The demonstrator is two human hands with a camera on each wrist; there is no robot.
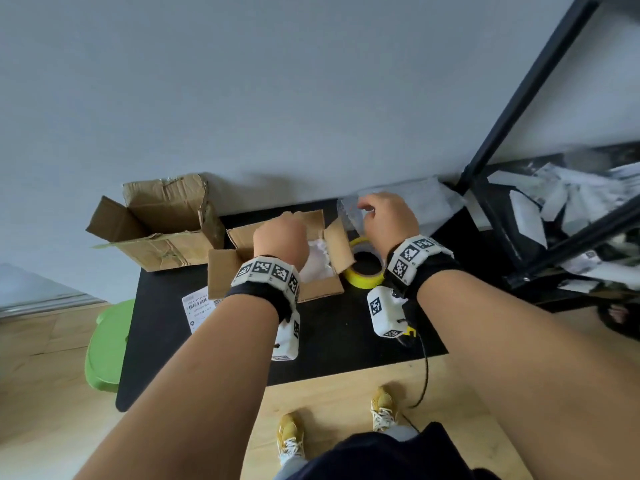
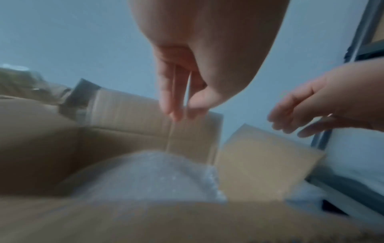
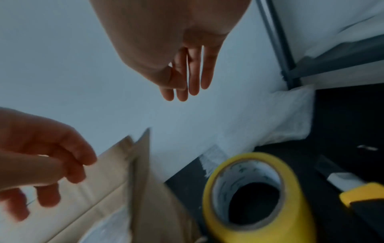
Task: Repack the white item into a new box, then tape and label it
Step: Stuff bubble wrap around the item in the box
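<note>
Label (image 1: pixel 198 308) beside box (image 1: pixel 221 271), print illegible

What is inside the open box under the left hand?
Inside the box lies the white item, apparently wrapped in bubble wrap. The left hand hovers over the opening and hides part of it; the box floor and anything beneath the item cannot be seen.

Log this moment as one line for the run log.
stage: packing | white item in new box, flaps open | left hand over box, empty | right hand by plastic sheet, grip unclear | tape roll untouched
</note>
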